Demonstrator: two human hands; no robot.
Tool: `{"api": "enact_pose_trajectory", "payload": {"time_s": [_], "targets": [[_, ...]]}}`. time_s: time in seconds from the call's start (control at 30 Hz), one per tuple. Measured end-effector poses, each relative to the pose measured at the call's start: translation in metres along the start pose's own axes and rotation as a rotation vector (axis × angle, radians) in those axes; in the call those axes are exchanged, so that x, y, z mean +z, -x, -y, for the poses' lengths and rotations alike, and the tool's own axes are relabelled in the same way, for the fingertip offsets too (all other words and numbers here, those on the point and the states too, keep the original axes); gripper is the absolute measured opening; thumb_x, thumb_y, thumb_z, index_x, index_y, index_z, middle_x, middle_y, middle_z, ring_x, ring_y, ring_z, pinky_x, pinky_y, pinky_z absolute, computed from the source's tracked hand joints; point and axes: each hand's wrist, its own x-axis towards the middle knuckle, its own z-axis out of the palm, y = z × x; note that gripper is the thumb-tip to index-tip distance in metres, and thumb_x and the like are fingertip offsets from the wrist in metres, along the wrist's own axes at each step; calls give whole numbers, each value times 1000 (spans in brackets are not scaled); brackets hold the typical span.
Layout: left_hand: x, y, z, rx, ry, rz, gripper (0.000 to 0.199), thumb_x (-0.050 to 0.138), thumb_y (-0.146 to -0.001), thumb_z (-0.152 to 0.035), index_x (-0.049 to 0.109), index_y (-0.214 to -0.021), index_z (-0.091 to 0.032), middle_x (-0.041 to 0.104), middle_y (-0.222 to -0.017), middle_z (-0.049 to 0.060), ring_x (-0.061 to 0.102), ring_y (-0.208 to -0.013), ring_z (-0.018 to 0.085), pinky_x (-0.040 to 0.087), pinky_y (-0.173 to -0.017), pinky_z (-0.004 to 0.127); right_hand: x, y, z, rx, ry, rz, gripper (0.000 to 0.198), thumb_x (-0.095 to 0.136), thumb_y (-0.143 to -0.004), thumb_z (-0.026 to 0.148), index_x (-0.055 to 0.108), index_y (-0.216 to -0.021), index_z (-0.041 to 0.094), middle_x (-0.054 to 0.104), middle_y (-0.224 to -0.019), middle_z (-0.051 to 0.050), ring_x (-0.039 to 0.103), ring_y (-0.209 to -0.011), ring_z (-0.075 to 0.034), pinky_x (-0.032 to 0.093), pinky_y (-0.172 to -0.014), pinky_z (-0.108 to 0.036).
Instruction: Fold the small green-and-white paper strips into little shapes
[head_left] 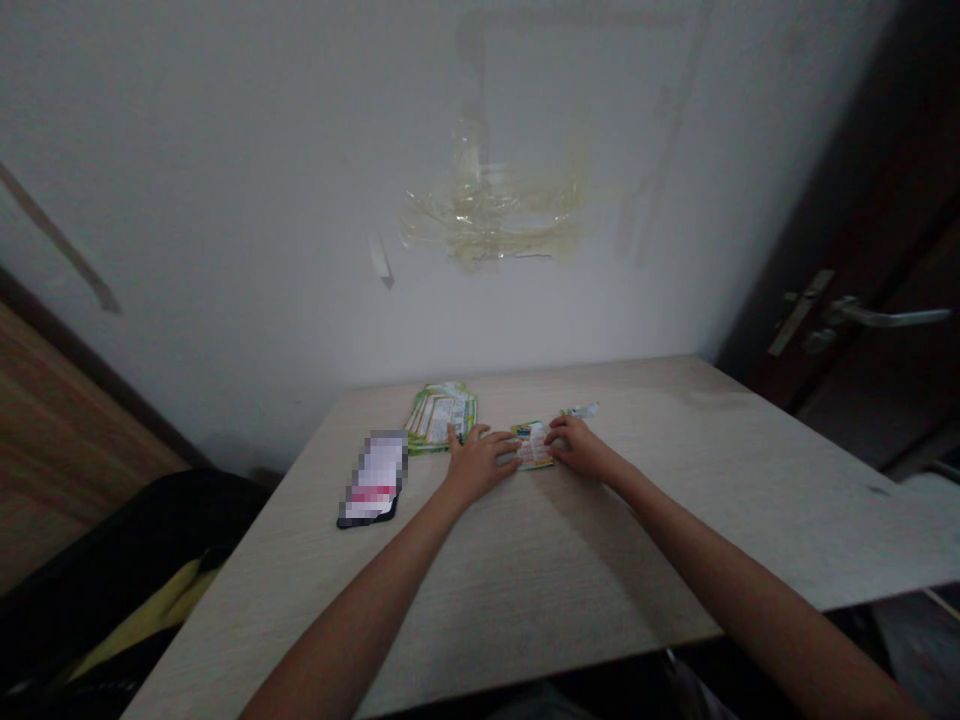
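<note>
A small green-and-white printed packet [534, 452] lies flat on the table between my two hands. My left hand [480, 465] rests with fingers spread, its fingertips at the packet's left edge and its thumb towards a fanned stack of similar green-and-white packets [441, 418]. On the other side, my right hand [579, 447] has its fingers bent and close together on the packet's right edge. Just beyond that hand lies another green-and-white piece [583, 410], partly hidden by the fingers. The print is too small to read.
A phone [375, 478] with a blurred screen lies left of the stack on the pale wooden table [480, 590]. Behind the table rises a white wall [300, 250] with peeling tape [495, 220]. A dark door with a metal handle [892, 315] stands at right.
</note>
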Motion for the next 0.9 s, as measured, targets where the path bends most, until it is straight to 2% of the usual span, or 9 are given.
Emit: {"api": "enact_pose_trajectory", "payload": {"time_s": [0.13, 0.4, 0.57, 0.73, 0.9], "targets": [[0, -1, 0, -31, -34, 34, 31, 54, -90, -56, 65, -118, -50, 60, -139, -9, 41, -134, 34, -6, -107, 80, -4, 1, -2, -13, -4, 50, 21, 68, -77, 19, 75, -96, 15, 60, -120, -16, 55, -116, -28, 42, -106, -44], [1, -4, 4, -25, -38, 46, 30, 54, -89, -56, 65, -117, -52, 60, -137, -10, 41, -134, 32, -4, -107, 80, -9, 6, -10, -53, -35, 122, 36, 75, -72, 23, 72, -108, 18, 55, -131, -16, 51, -124, -31, 39, -109, -48], [-2, -8, 1, -19, -1, 37, 28, 54, -91, -54, 69, -113, -47, 64, -133, -7, 43, -132, 31, -6, -107, 79, -9, 7, -13, -84, -34, 126, 40, 76, -73, 27, 70, -111, 18, 54, -133, -16, 49, -127, -30, 39, -109, -47], [-4, -7, -4, 6, 15, 3, 31, 57, -87, -60, 71, -109, -42, 66, -129, -4, 44, -129, 31, -9, -107, 79, -13, 8, -13, -106, -60, 138, 40, 76, -74, 30, 69, -112, 20, 53, -134, -15, 49, -128, -29, 38, -110, -49], [-2, -7, -5, 18, -16, 1, 34, 61, -84, -60, 69, -110, -40, 65, -129, -2, 45, -128, 31, -4, -108, 79, -15, 8, -15, -104, -88, 146, 44, 79, -72, 31, 69, -113, 21, 53, -135, -15, 49, -129, -29, 37, -111, -50]]}}
